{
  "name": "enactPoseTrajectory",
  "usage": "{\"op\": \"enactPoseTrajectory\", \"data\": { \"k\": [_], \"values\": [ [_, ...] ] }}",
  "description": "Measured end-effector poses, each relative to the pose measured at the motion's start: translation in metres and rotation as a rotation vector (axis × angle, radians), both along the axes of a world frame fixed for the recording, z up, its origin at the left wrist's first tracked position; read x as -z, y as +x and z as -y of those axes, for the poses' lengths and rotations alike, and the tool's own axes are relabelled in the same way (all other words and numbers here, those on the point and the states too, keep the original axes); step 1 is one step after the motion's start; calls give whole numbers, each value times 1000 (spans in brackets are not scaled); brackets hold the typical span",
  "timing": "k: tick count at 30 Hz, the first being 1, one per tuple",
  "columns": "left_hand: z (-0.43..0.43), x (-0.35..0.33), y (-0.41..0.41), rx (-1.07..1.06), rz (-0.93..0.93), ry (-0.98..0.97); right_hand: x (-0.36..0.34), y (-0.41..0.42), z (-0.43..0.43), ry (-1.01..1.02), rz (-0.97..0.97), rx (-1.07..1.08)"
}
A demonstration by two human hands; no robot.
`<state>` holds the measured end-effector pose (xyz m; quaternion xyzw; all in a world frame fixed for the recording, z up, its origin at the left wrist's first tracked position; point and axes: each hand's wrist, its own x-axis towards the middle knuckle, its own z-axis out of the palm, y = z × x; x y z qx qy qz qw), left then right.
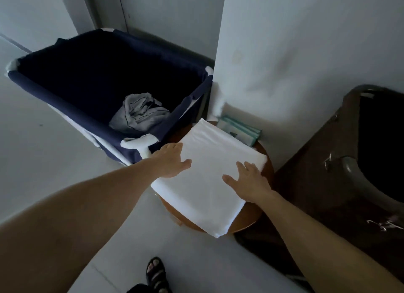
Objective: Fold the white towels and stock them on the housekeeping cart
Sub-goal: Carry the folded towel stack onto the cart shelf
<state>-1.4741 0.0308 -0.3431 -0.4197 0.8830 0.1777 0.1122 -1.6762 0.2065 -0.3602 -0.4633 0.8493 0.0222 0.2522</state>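
A white towel, folded into a flat rectangle, lies on a round wooden tabletop. Its near corner overhangs the edge.

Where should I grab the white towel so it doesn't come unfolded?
Take the towel by its two long side edges, one hand from the left and one from the right, with fingers slid underneath. It lies flat and folded, and its near end hangs past the table, so lifting one corner would probably let it droop open. The left hand and right hand rest at those sides.
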Motion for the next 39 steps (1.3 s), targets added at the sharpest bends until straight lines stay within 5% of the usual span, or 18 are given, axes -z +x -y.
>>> {"op": "enactPoseTrajectory", "data": {
  "k": [6, 16, 25, 30, 34, 39],
  "values": [
    [76, 47, -35, 112, 42, 103, 43, -7, 23, 6, 61, 255],
    [138, 162, -88, -35, 97, 199, 144, -41, 32, -71, 232, 743],
    [164, 227, -97, -445, -107, 431, 211, -58, 15, -442, 720, 1186],
    [140, 227, -103, -409, -70, 364, 211, -64, 4, -562, 917, 1378],
    [121, 218, -100, -188, -135, 180, 205, -80, -11, -591, 946, 1420],
    [154, 229, -98, -592, -176, 728, 212, -95, -16, -526, 1074, 1408]
  ]
}}
